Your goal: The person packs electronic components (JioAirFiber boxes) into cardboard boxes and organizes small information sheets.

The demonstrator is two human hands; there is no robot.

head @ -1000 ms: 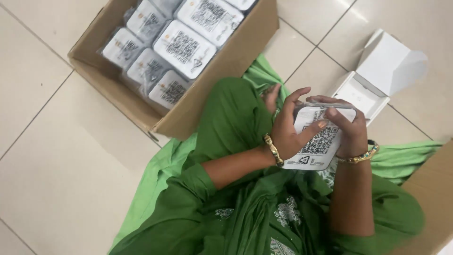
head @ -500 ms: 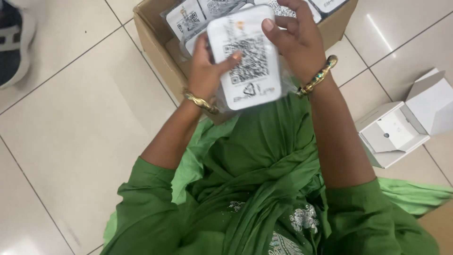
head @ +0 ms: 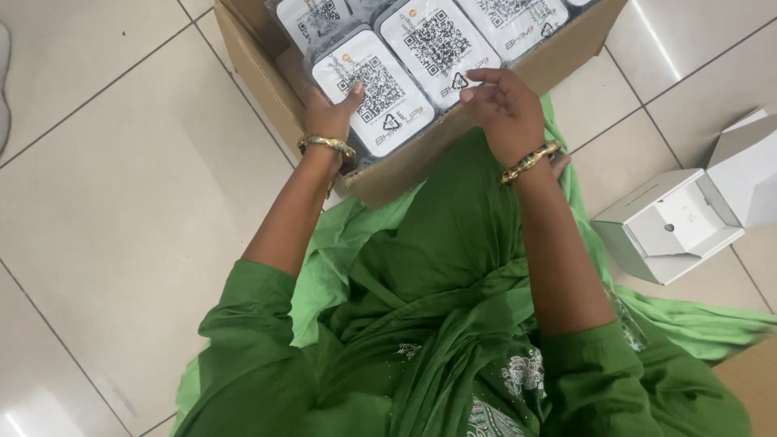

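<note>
A: Head view, quick pass. Left hand had its fingers curled on the left edge of a white wrapped device, thumb over the face, so closed on it. That device sat low in the cardboard box, nearest the person, its near edge at the box wall.

B: Right hand?

A: Fingers loosely bent, tips resting on the near corner of the next white device, just right of the first. Touching, not gripping as far as I could tell; nothing pinched between the fingers.

B: How far along?

A: My read: the device under the left fingers was basically in its slot, level with its neighbours, only the letting go left. The box looked well filled in the part shown, but its far end was cut off, so I couldn't say how much room remained.

B: Counts?

A: Two hands, one gold bangle on each wrist. One cardboard box. At least four wrapped devices with square code patterns visible, two whole beyond the fingertips and two more clipped by the top edge; a fifth corner maybe at top right, unsure. One open white carton on the tiled floor, well off to the right of the right hand, empty tray showing. Green clothing throughout.
</note>
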